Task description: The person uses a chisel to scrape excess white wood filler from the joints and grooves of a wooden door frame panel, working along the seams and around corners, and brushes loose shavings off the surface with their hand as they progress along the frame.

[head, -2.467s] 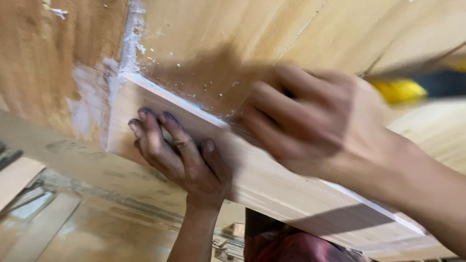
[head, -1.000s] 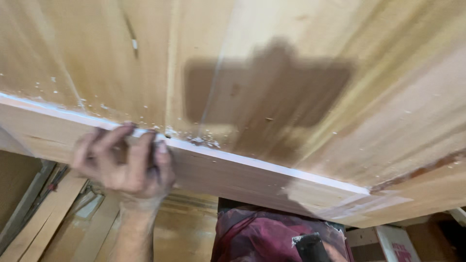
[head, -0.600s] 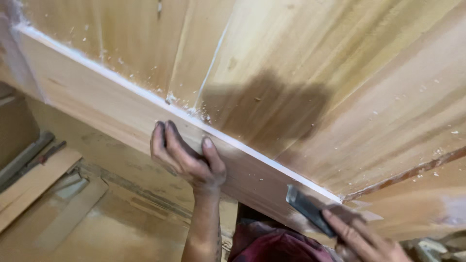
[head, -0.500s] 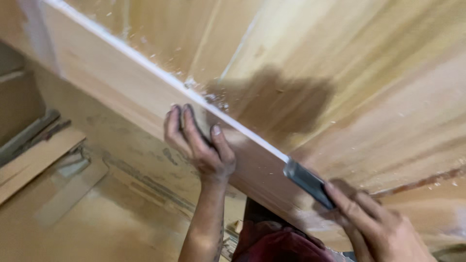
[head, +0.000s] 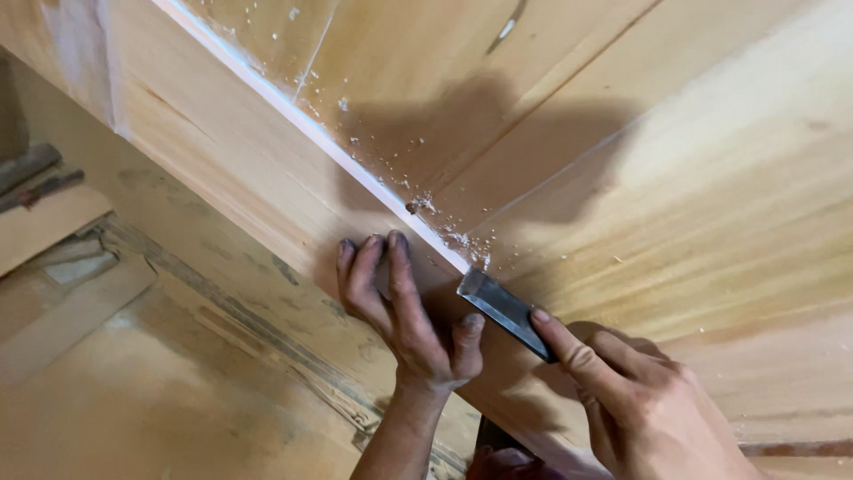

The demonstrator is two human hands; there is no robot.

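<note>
A large pale wooden panel [head: 640,169] lies flat, its white-edged rim [head: 320,142] running diagonally from upper left to lower right. My left hand [head: 404,316] presses flat against the panel's side face just below that rim, fingers spread upward. My right hand [head: 640,404] grips a chisel; its dark steel blade [head: 502,307] points up-left, with the tip touching the rim beside my left thumb. Wood chips [head: 444,227] lie scattered on the panel near the blade tip.
Below the panel is a dusty wooden floor [head: 160,391] with loose boards [head: 62,302] and dark strips [head: 35,173] at the left. A dark red cloth [head: 511,462] shows at the bottom, under the panel edge.
The view has shifted along the panel edge. My right hand has come in from the lower right with the chisel and brought its blade tip up to the rim beside my left hand.
</note>
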